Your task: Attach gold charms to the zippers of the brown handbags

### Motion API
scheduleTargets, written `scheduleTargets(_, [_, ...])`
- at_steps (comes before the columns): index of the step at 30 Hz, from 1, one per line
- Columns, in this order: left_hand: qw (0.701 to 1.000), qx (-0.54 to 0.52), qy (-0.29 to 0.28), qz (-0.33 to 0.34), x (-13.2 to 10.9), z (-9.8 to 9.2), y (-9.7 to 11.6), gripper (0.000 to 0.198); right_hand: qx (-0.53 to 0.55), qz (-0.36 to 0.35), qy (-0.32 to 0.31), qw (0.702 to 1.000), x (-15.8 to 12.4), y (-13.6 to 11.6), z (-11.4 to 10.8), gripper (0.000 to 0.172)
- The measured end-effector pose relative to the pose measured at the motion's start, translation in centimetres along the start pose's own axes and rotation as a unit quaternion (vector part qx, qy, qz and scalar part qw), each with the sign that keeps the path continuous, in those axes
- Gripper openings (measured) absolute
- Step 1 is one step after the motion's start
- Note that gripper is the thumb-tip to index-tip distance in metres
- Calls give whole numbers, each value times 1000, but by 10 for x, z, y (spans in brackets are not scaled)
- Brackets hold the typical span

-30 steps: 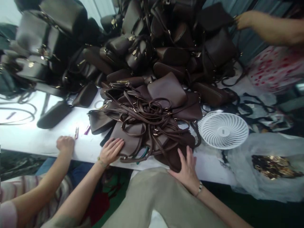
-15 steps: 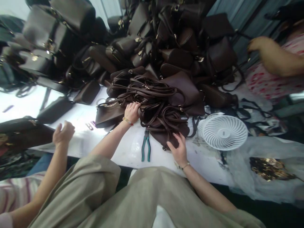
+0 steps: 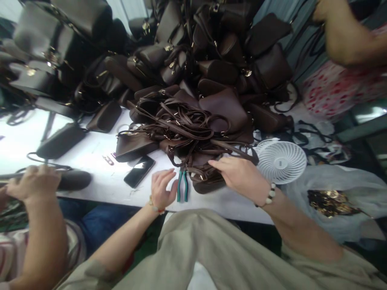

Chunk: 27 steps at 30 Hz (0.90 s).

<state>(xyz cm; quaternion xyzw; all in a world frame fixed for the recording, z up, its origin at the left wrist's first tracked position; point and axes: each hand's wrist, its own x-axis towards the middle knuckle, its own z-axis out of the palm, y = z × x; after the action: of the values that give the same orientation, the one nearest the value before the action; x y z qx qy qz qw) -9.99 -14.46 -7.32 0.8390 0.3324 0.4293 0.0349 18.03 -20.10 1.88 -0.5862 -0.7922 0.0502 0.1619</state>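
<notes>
White worktable [image 3: 96, 177] fills the middle of the view, brightly lit, with a tall heap of dark brown leather handbags [image 3: 217, 72] piled across it. At the front of the heap lies a tangle of brown straps [image 3: 178, 127] with small gold-coloured fittings, looped over the bags nearest the person.

The person's left hand [image 3: 161, 189], wearing a thin bracelet, rests open on the table with its fingers spread, gripping nothing. Its thumb is just beside a pair of teal-handled pliers [image 3: 182, 186], which lie on the table at the foot of the heap. A black smartphone [image 3: 139, 171] lies face up a little further left.

The person's right hand [image 3: 238, 175], wearing a beaded bracelet, reaches across the front of the heap. It lies open and palm down, with its fingers [image 3: 219, 163] extended against a brown strap rather than clenched around it.

To the right stand a white desk fan [image 3: 281, 162] and a translucent plastic bag [image 3: 329, 203] holding gold-coloured scraps. A co-worker's hand [image 3: 33, 183] rests on a dark bag [image 3: 75, 180] at the far left, and another person's hand [image 3: 323, 12] shows at the top right.
</notes>
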Motion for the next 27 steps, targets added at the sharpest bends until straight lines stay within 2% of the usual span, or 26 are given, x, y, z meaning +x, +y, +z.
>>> scheduleTargets(3, [997, -30, 64, 21, -9, 13, 35, 36, -32, 32, -77, 996, 37, -19, 6, 33])
scheduleTargets(4, [997, -29, 64, 37, -8, 19, 43, 34, -25, 37, -81, 996, 44, -20, 14, 30])
scheduleTargets(6, [996, -21, 19, 89, -2, 30, 53, 30, 18, 46, -46, 998, 48, -20, 31, 27])
scheduleTargets(8, [990, 1, -58, 131, 7, 40, 57, 31, 94, 36, 28, 995, 38, -17, 41, 28])
scheduleTargets(10, [982, 33, -131, 129, 18, 45, 58, 33, 159, 20, 115, 980, 16, -18, 43, 29])
scheduleTargets(12, [974, 62, -187, 112, 25, 42, 57, 34, 176, 35, 225, 958, -15, -22, 44, 32])
scheduleTargets(14, [965, 83, -224, 112, 28, 36, 58, 28, 146, 114, 350, 918, -50, -28, 54, 36])
scheduleTargets(16, [959, 99, -233, 124, 25, 31, 61, 21, 129, 232, 422, 867, -83, -32, 76, 47])
scheduleTargets(17, [958, 104, -234, 130, 22, 31, 64, 19, 145, 286, 420, 849, -97, -32, 91, 56])
scheduleTargets(19, [952, 103, -250, 145, 14, 37, 75, 19, 213, 358, 362, 834, -118, -29, 121, 70])
scheduleTargets(22, [932, 91, -306, 172, 1, 53, 100, 30, 274, 364, 291, 841, -132, -24, 149, 76])
scheduleTargets(24, [920, 82, -337, 182, -5, 62, 110, 34, 268, 341, 275, 858, -137, -21, 146, 75])
scheduleTargets(27, [913, 92, -365, 154, -6, 62, 101, 27, 191, 325, 305, 875, -157, -5, 115, 47])
